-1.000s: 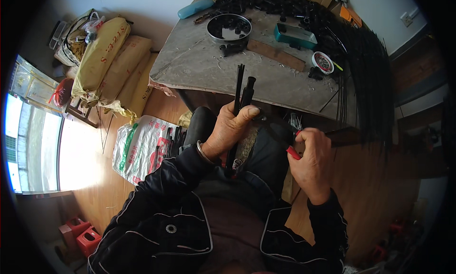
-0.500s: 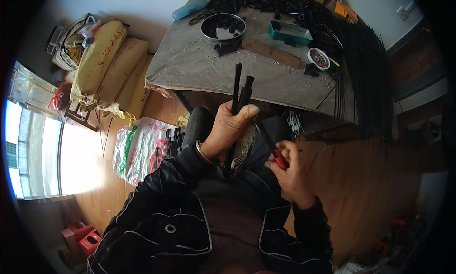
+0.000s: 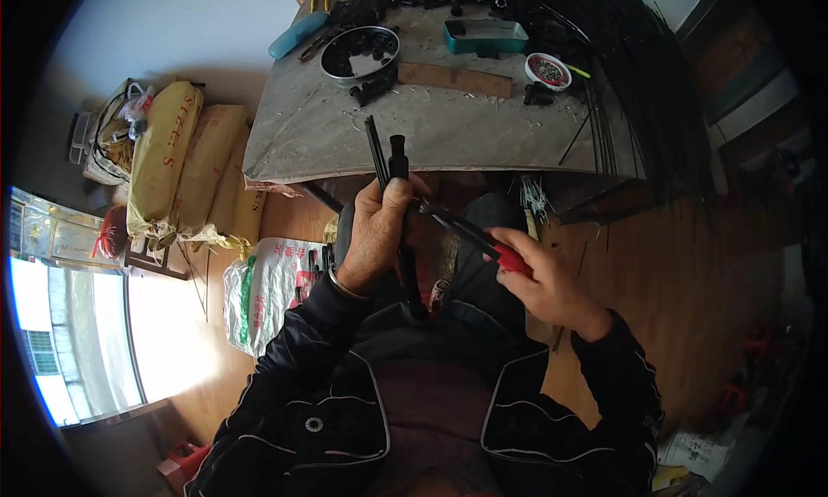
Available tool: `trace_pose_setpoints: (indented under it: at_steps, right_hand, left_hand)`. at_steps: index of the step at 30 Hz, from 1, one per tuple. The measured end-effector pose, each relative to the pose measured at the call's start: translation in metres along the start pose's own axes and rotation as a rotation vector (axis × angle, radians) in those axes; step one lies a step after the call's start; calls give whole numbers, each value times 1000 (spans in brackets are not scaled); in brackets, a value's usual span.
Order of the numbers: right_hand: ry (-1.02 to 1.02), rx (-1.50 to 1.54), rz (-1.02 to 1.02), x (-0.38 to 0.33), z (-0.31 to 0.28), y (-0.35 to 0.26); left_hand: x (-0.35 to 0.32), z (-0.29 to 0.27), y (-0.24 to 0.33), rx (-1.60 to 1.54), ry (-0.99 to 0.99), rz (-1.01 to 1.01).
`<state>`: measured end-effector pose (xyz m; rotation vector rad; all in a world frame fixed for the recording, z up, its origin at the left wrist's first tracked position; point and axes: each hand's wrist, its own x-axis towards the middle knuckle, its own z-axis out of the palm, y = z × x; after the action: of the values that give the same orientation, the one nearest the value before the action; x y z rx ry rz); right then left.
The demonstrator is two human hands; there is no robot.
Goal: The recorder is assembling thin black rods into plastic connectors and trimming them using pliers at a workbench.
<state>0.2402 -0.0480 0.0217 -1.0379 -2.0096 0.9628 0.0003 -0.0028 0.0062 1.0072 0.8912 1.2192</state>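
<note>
Two hands meet at the centre of the frame, just below the desk (image 3: 345, 143) edge. The left hand (image 3: 375, 234) has its fingers wrapped around a bundle of black rods (image 3: 392, 165) standing upright. The right hand (image 3: 543, 277) grips a red-handled tool (image 3: 504, 257), its dark tip touching the rods beside the left hand. On the desk in the upper frame sit a round black bowl (image 3: 360, 55) and a teal tray (image 3: 485, 37).

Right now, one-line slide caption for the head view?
Left hand grips upright black rods while right hand brings a red-handled tool against them, in front of a cluttered workbench.
</note>
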Motion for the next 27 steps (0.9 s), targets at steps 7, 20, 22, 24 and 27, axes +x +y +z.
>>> trace_pose_setpoints:
  at_steps: [7,20,22,24,27]
  right_hand:
    - [-556,1264,719,-17,3,-12]
    - [-659,1351,687,-30,-7,-9]
    - [-641,889,689,-13,-20,-22]
    - [-447,417,666,4,-20,-46]
    - [-166,476,495,-3,-20,-35]
  left_hand:
    - [-2,6,-1,-33,-36,26]
    - [-13,25,11,-142,-94,11]
    - [-12,21,7,-98,-84,10]
    - [-15,11,3,-49,-45,17]
    - [-9,10,1,-82,-55,12]
